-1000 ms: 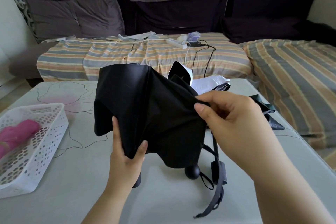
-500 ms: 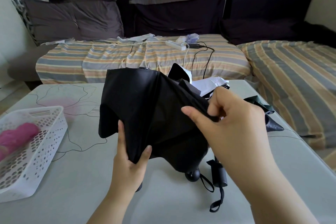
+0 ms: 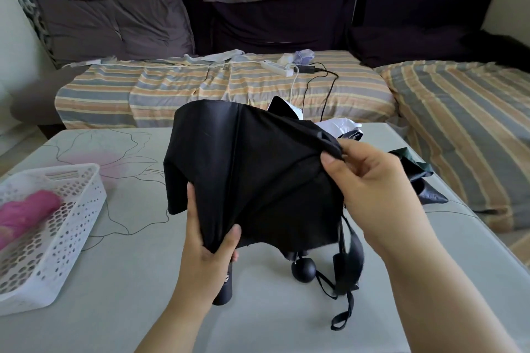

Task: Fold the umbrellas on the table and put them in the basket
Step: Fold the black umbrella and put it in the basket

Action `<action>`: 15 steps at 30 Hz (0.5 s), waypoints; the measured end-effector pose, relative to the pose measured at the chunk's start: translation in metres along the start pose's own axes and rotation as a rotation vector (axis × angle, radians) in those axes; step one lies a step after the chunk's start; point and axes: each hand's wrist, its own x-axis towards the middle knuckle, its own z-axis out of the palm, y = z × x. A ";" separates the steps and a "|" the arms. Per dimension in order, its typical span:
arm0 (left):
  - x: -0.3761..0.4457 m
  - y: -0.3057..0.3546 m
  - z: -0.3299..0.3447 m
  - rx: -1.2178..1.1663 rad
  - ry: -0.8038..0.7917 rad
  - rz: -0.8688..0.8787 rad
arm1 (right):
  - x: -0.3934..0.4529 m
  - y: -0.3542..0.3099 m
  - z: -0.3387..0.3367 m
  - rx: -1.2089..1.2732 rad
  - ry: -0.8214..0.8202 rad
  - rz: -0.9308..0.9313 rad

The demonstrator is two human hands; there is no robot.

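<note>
Holding the black umbrella [image 3: 252, 175] up mid-frame above the table [image 3: 137, 281]: left hand [image 3: 206, 255] grip clamped on its lower canopy, right hand [image 3: 370, 183] pinching a fold. White basket [image 3: 57, 226] sits lower left.

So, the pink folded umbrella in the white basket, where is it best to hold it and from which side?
Probably around its middle, coming from above: the pink folded umbrella lies lengthwise inside the white perforated plastic basket, whose walls block the sides while the top is open. Both hands are busy with the black umbrella canopy.
</note>
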 end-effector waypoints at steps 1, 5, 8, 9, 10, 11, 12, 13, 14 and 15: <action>0.001 0.000 0.000 -0.006 0.003 -0.010 | -0.001 -0.002 0.000 -0.017 0.020 -0.044; 0.001 0.005 -0.001 -0.002 -0.003 -0.025 | -0.002 -0.003 0.001 -0.025 0.086 -0.082; -0.001 0.007 0.001 -0.070 -0.018 -0.067 | -0.001 0.010 0.000 0.070 -0.161 0.055; -0.001 0.008 0.001 -0.113 -0.027 -0.085 | -0.002 0.014 0.001 0.110 -0.275 0.109; -0.002 0.009 0.001 -0.176 -0.034 -0.112 | -0.001 0.021 0.003 0.182 -0.359 0.167; -0.002 0.009 0.001 -0.249 -0.043 -0.150 | -0.001 0.025 0.005 0.265 -0.416 0.214; -0.001 0.011 0.001 -0.314 -0.061 -0.199 | -0.001 0.028 0.007 0.342 -0.456 0.240; -0.001 0.013 0.003 -0.361 -0.076 -0.232 | -0.003 0.028 0.010 0.397 -0.485 0.239; -0.001 0.015 0.004 -0.393 -0.084 -0.252 | -0.005 0.028 0.014 0.426 -0.514 0.212; 0.000 0.014 0.004 -0.428 -0.097 -0.270 | -0.004 0.027 0.018 0.426 -0.550 0.167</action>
